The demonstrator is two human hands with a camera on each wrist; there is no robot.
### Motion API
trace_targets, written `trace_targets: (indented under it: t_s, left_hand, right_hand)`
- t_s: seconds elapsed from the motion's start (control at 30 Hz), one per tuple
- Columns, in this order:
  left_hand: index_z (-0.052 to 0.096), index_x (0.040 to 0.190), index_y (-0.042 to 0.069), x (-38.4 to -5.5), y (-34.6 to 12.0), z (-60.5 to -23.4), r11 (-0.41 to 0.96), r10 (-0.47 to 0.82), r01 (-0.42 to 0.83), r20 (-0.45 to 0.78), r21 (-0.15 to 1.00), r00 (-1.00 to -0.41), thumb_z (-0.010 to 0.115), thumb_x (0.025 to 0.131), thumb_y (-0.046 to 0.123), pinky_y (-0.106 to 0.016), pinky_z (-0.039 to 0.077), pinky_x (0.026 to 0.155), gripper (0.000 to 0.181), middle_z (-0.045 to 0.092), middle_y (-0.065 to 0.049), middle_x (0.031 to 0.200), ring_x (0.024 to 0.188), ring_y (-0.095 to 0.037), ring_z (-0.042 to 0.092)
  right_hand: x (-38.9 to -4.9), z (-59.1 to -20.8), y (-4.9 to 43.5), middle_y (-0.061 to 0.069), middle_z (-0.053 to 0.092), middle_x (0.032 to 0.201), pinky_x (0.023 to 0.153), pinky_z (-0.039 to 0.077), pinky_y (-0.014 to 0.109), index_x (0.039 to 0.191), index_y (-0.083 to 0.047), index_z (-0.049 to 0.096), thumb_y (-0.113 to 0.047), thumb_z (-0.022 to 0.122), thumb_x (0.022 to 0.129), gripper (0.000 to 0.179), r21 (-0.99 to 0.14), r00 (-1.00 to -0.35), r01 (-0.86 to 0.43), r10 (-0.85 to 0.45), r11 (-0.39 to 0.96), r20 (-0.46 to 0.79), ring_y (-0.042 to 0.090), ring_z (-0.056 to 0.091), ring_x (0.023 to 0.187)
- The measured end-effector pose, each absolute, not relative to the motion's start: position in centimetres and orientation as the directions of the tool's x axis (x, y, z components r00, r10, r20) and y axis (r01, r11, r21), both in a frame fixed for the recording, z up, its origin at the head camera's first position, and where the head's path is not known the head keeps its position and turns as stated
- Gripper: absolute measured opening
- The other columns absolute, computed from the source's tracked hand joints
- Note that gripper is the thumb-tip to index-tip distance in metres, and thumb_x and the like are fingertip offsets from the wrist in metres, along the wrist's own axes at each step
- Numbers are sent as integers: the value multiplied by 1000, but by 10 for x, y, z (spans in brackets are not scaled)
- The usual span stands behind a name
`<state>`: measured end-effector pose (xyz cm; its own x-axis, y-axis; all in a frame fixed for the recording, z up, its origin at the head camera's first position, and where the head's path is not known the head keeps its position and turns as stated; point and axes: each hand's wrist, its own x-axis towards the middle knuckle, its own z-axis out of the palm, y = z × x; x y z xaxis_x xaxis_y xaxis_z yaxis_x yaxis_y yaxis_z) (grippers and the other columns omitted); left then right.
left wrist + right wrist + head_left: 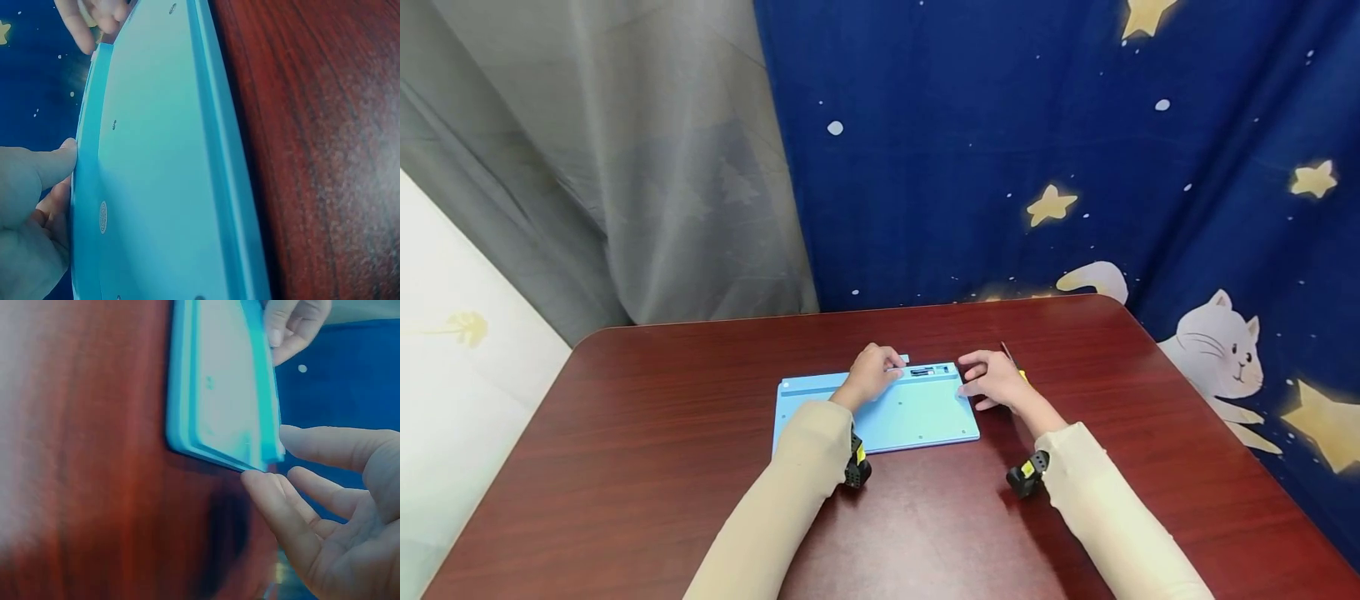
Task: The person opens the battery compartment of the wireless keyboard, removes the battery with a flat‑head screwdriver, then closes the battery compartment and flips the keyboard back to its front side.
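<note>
We have the blue keyboard (917, 412) lying face down on the desk (662, 467), its long raised ridge along the far side and what looks like the battery compartment (922, 372) uncovered near the far right corner. Our left hand (868, 373) is at the ridge, thumb and fingers pinching the far edge just left of that opening. A small light-blue piece (905, 358) shows right beside those fingertips; we cannot tell whether they hold it too. Our right hand (996, 379) is at the right end of the keyboard, fingers spread and loosely bent around the far corner without closing on it, though we cannot tell how firmly they touch. Beyond it, a yellow-handled tool (1022, 375) is partly hidden. We judge the step in hand to be steadying the keyboard for work at the compartment; the next move probably calls for the left grip to stay firm while the right fingers line up over the opening.
</note>
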<state>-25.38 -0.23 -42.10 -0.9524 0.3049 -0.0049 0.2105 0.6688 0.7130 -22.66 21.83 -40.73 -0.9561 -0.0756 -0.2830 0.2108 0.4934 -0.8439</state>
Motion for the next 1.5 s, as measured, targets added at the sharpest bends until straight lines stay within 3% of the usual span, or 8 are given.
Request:
trace_targets:
  t_s: [0.5, 0.87, 1.3, 1.5]
  left_hand:
    - [66, 93, 5, -252, -2, -420, 677, 297, 214, 4, 704, -955, 61, 88, 9, -31, 41, 76, 7, 51, -7, 93, 87, -19, 48]
    - [66, 92, 7, -251, -1, -419, 679, 283, 183, -24, 711, -959, 61, 88, 9, -32, 41, 78, 7, 51, -6, 95, 88, -19, 48]
    - [66, 92, 6, -248, -1, -415, 677, 287, 186, -23, 712, -958, 61, 88, 8, -31, 40, 76, 6, 51, -6, 93, 86, -19, 48]
    - [66, 92, 6, -248, -1, -416, 678, 291, 194, -16, 709, -957, 61, 88, 8, -31, 40, 76, 6, 51, -6, 92, 87, -19, 48]
  right_hand:
    - [-231, -372, 252, 18, 56, 97, 61, 53, 37, 127, 2, 48, -3, 69, 80, 52, -806, -982, 81, -93, 587, -166, 39, 57, 86]
    - [-222, -368, 281, 19, 58, 96, 70, 51, 46, 127, 5, 47, -6, 67, 82, 51, -778, -987, 87, -50, 622, -150, 38, 59, 87]
    - [-211, -391, 300, 24, 57, 102, 59, 53, 36, 124, 6, 50, -16, 68, 83, 50, -707, -981, 166, 46, 687, -186, 33, 59, 86]
    - [-207, -406, 300, 23, 57, 101, 55, 52, 33, 119, 5, 52, -25, 71, 81, 53, -680, -977, 196, 83, 707, -196, 24, 58, 77]
